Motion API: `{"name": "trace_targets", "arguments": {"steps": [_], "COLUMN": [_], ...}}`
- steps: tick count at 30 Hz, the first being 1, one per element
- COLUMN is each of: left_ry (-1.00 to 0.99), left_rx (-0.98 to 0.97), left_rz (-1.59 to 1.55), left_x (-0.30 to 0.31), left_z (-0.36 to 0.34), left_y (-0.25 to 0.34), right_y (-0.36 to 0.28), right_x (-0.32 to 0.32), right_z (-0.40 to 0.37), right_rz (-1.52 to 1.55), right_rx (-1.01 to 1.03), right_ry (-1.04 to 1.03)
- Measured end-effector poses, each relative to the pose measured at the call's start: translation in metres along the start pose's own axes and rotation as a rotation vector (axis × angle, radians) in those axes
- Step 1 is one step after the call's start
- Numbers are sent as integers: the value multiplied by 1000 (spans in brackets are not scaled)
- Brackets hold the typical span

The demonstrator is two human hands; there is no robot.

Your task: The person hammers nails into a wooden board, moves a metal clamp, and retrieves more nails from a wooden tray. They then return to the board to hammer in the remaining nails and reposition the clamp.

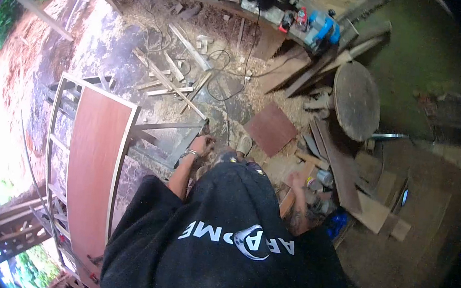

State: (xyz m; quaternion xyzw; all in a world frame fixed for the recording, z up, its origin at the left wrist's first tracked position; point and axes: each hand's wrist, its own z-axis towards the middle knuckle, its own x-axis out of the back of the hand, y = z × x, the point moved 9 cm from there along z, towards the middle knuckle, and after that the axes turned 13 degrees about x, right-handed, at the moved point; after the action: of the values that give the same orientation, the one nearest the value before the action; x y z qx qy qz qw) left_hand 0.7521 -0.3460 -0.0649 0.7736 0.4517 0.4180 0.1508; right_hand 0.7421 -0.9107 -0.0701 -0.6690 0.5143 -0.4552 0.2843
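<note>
My left hand [202, 145], with a bracelet at the wrist, is beside the corner of a grey trestle [186, 146]. Its fingers look slightly bent, but they are too small to show whether they hold anything or touch the trestle. On the other side of my body, my right hand [296, 181] hangs low and is blurred. Close to it are a strip of wood [287, 202] and some small cans [324, 178]. A reddish-brown square board [271, 129] lies on the floor in front of my feet. To my left, a long reddish panel [96, 153] sits in a pale wooden frame.
Offcuts of wood [178, 86] and a dark cable litter the sawdust-covered floor ahead. A workbench [238, 3] at the back carries a blue power tool [323, 31] and several other tools. At right are a round wooden top [357, 100] and leaning planks [336, 165].
</note>
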Motion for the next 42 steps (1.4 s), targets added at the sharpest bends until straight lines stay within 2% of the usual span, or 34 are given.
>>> {"name": "trace_targets", "arguments": {"steps": [3,6,8,10,11,12,15,16,17,18,20,22,24,26,27,29,33,34,35,37,38,42], "left_ry": [265,319,304,237,267,285,358,369,471,553,530,692,763,865,819,698,555,550,416,438,460,543], "left_rx": [-159,132,241,305,315,325,157,37,-24,-66,-177,-446,-364,-392,-282,-64,34,88,31,-94,-90,-62], "left_rz": [49,-2,-124,-199,-251,-194,-177,-278,-117,46,-80,-42,-57,14,54,208,339,318,212,565,634,637], "left_x": [33,88,136,174,200,245,367,414,469,514,603,690,757,808,826,842,856,859,855,850,844,837], "left_z": [31,69,103,150,184,203,324,366,411,448,524,585,665,750,799,855,926,992,1068,1021,1010,997], "left_y": [7,25,41,42,43,75,122,149,180,205,265,329,352,358,349,347,342,302,258,308,322,331], "right_y": [-120,-208,-225,-200,-204,-206,-187,-182,-173,-183,-212,-245,-278,-305,-317,-335,-360,-364,-368,-372,-374,-375], "right_x": [29,43,35,24,5,-11,-79,-108,-137,-166,-223,-274,-316,-351,-366,-388,-413,-418,-421,-425,-426,-431], "right_z": [140,227,269,300,300,293,270,266,260,259,271,286,304,325,334,353,380,383,389,395,396,398], "right_rz": [120,142,115,170,125,79,-27,-31,-31,-35,-33,-33,-40,-43,-48,-63,-91,-96,-102,-111,-114,-123], "right_rx": [113,132,106,191,215,241,-72,-174,-280,-348,-442,-491,-514,-515,-518,-523,-543,-548,-548,-552,-558,-569], "right_ry": [49,104,134,110,11,-83,-137,-140,-135,-128,-109,-102,-99,-92,-93,-100,-110,-115,-115,-120,-120,-130]}}
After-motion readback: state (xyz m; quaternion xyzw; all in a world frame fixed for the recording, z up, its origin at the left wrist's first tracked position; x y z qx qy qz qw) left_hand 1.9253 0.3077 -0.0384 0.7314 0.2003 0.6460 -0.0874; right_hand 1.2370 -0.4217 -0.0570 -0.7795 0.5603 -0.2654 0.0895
